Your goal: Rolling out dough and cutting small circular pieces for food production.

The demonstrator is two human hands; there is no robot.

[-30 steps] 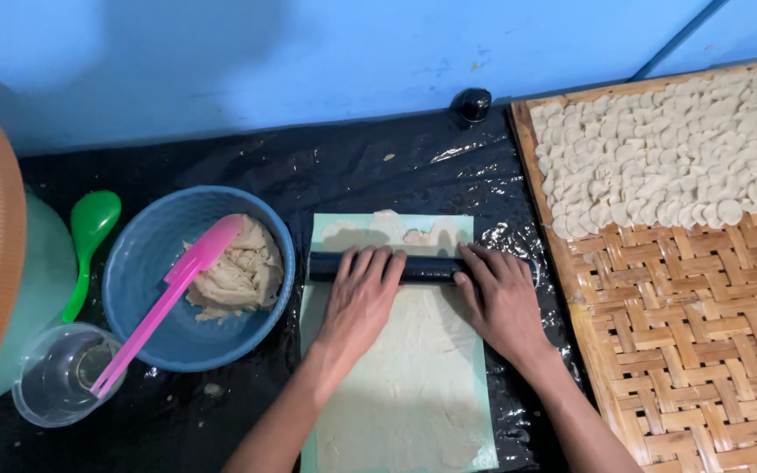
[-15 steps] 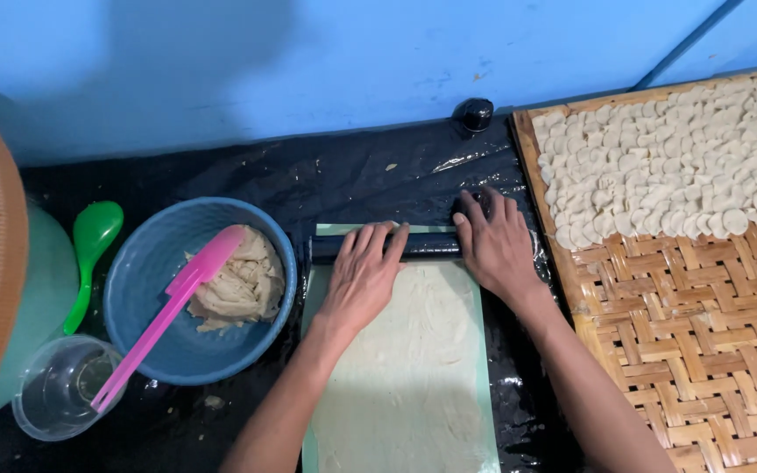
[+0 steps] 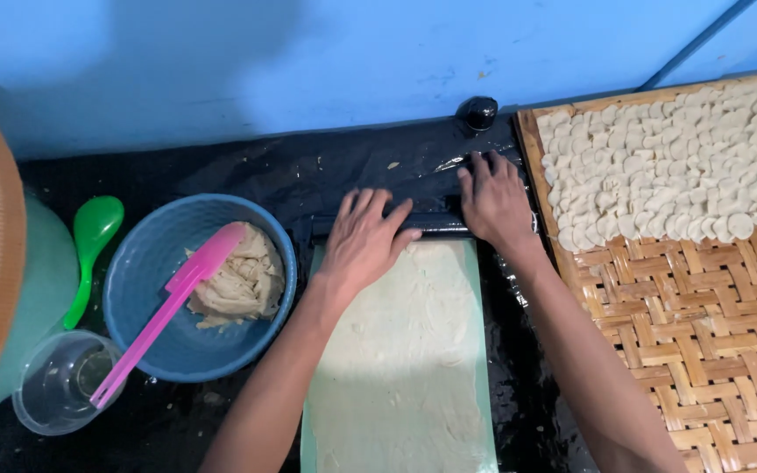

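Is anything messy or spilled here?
Nothing is spilled. A few pale crumbs dot the black sheet beyond the left hand, and the pink spatula leans out over the blue bowl's rim.

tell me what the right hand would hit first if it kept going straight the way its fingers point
The right hand points away from the person, toward the blue wall. Ahead lies bare black plastic sheet, then probably the small black knob at the wall's foot, though depth is hard to judge.
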